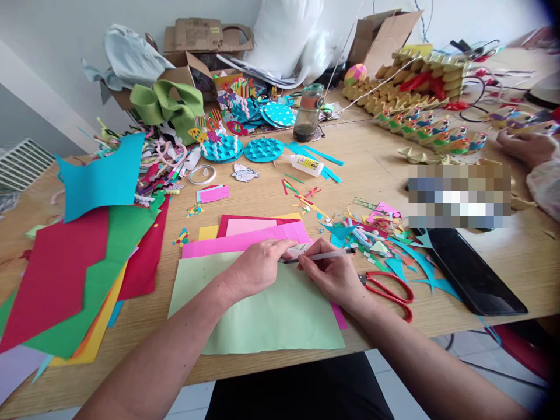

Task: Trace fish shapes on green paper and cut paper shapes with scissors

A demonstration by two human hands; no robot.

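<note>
A pale green sheet (262, 315) lies at the table's front edge, over a pink sheet (205, 248) and other coloured sheets. My right hand (335, 274) is closed round a slim pen (332, 254), its tip at the upper right part of the green sheet. My left hand (258, 265) rests on the sheet's upper edge, its fingers together, pressing on a small pale cutout (298, 249) beside the pen tip. The cutout is mostly covered by my fingers. Red-handled scissors (394, 289) lie just right of my right hand.
Coloured sheets (65, 262) are stacked at the left. Paper scraps (371, 233) and a black phone (476, 274) lie at the right. Further back are a glue bottle (307, 164), blue discs (263, 150), a jar (308, 114) and egg cartons (429, 131). Another person's hand (527, 146) is at the far right.
</note>
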